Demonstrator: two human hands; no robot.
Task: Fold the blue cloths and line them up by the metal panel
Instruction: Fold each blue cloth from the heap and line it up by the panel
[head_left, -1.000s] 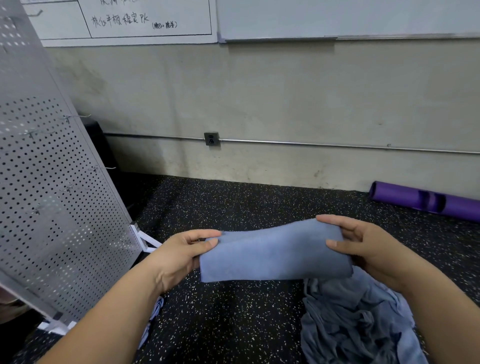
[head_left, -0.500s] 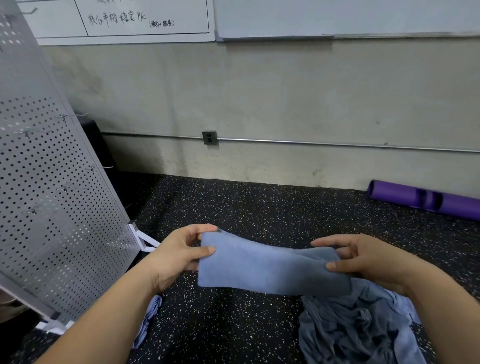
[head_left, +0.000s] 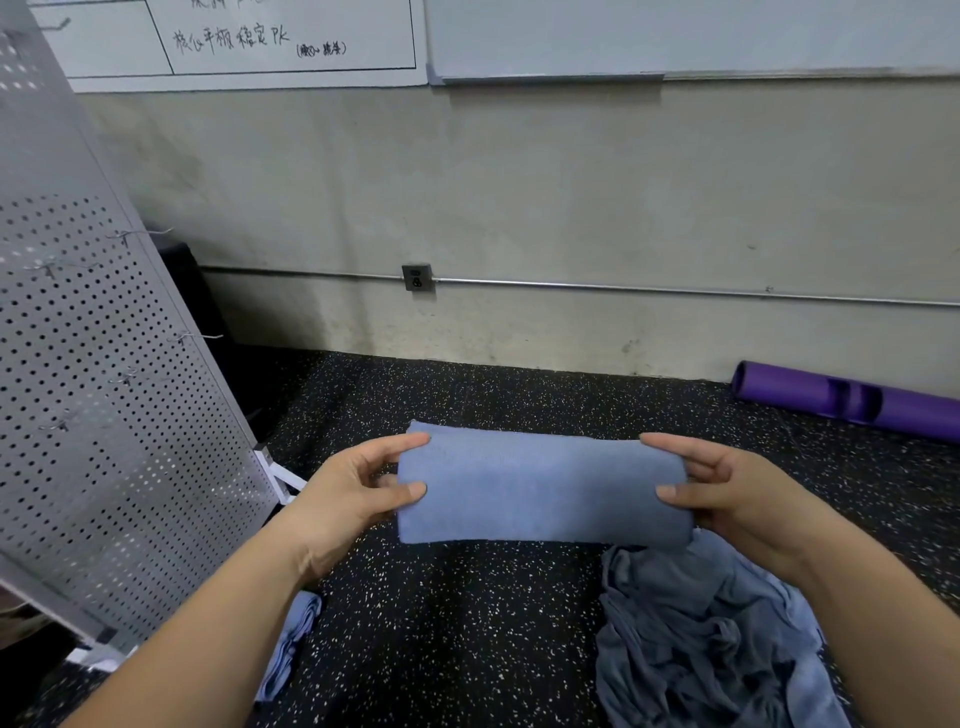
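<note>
Heap of unfolded blue cloths lies nearest me at 5 o'clock on the speckled floor, under my right wrist. At 7 o'clock, partly behind my left forearm, one folded cloth lies just beside the foot of the perforated metal panel.

Above the floor, dead ahead, I hold the folded blue cloth by its two short ends. My left hand pinches the 9 o'clock end between thumb and fingers, and my right hand pinches the 3 o'clock end the same way. Its long axis runs 9 to 3, straight across me.

The panel leans at 9 to 10 o'clock, so the row lies off the left end of the cloth, and my left hand is the nearer one to it. I judge the cloth must travel toward 8 o'clock and probably turn to lie alongside the one already down.

Farther off, a purple roller lies at 2 o'clock against the wall.
</note>
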